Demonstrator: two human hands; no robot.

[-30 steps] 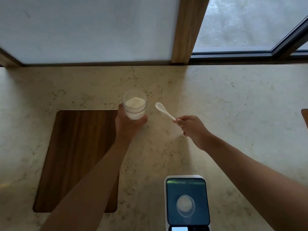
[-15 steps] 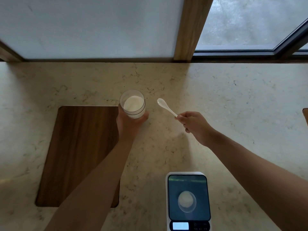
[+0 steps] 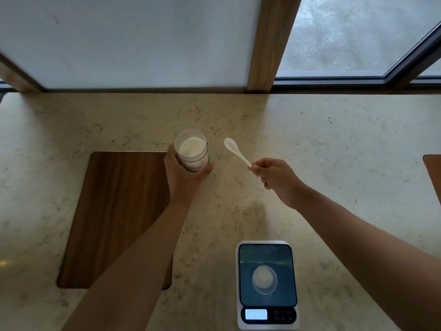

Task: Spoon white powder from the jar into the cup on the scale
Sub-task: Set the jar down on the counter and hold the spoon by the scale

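Observation:
A clear jar (image 3: 191,149) with white powder inside stands upright on the marble counter, with no lid on it. My left hand (image 3: 181,178) wraps around its lower part from the near side. My right hand (image 3: 276,176) pinches the handle of a small white spoon (image 3: 235,150), whose bowl points toward the jar and hovers a short way to its right. Near the front edge sits a white scale (image 3: 266,284) with a dark glass top. A small clear cup (image 3: 264,279) with some white powder in it rests on the scale.
A dark wooden inset board (image 3: 119,211) lies in the marble counter (image 3: 334,144) left of the jar. Another wooden panel edge (image 3: 434,173) shows at the far right. A window with a wooden post (image 3: 269,44) runs along the back of the counter.
The spoon and my right hand have shifted only slightly; the jar stays gripped in my left hand. The view has tipped a little, bringing the scale's display into sight.

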